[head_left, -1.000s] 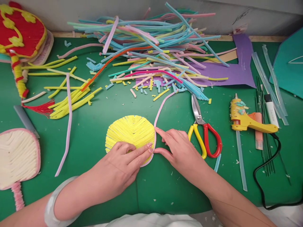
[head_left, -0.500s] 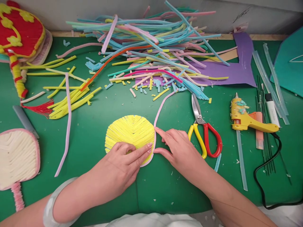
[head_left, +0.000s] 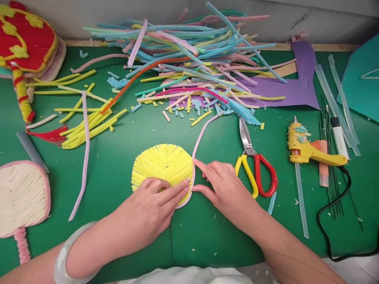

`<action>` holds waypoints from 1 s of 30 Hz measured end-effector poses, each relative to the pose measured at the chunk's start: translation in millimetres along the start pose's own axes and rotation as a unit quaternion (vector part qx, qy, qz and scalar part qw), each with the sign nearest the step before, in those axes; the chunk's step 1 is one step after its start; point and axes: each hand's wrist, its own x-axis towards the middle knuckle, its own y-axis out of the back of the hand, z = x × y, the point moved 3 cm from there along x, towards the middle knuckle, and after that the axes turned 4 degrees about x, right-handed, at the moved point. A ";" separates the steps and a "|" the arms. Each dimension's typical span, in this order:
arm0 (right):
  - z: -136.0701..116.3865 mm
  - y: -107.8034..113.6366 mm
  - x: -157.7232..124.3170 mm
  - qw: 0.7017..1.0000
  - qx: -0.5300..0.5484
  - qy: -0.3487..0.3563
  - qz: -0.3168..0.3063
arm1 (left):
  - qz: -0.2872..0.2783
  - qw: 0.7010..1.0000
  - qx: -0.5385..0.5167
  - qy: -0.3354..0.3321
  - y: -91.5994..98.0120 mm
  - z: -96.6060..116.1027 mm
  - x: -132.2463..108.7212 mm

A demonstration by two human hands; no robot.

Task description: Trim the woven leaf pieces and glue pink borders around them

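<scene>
A round panel covered in yellow pipe cleaners (head_left: 164,163), set in a slanting pattern, lies flat on the table. A pale pink pipe cleaner (head_left: 200,136) follows its right and lower right edge, and its free end curves up past the panel towards the pile. My left hand (head_left: 154,205) rests on the panel's lower part, fingers laid out flat and hiding some of it. My right hand (head_left: 220,183) is at the right edge; its index fingertip and thumb tip, held apart, touch the pink strip. To the right of that hand lie scissors (head_left: 257,169) with one yellow and one red handle.
Behind is a heap of coloured pipe cleaners (head_left: 177,47) beside purple sheet material (head_left: 299,92). A yellow glue gun (head_left: 316,152) with a black cord lies at right. At left are a cream fan (head_left: 23,197), a red fan (head_left: 26,39) and a loose lilac pipe cleaner (head_left: 85,154).
</scene>
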 end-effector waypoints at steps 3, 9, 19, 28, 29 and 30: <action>0.3 -0.4 -0.1 1.000 0.001 0.001 0.001 | -0.001 1.000 -0.004 -0.001 0.6 -0.3 0.6; 1.9 -1.4 -0.2 1.000 0.009 -0.002 -0.007 | -0.002 1.000 -0.006 -0.001 1.2 -0.7 1.8; 3.5 0.0 0.7 0.999 0.016 -0.015 -0.030 | 0.001 1.000 -0.002 -0.005 3.1 -0.3 1.8; 4.1 0.0 -0.9 0.999 0.027 -0.018 -0.038 | 0.001 1.000 -0.001 -0.005 1.5 -0.1 2.6; 4.4 -0.2 -1.3 0.999 0.029 -0.019 -0.040 | 0.000 1.000 -0.002 -0.004 1.9 0.0 2.3; 4.8 -0.4 -1.8 0.998 0.033 -0.020 -0.043 | 0.000 1.000 -0.003 -0.003 2.3 0.0 2.1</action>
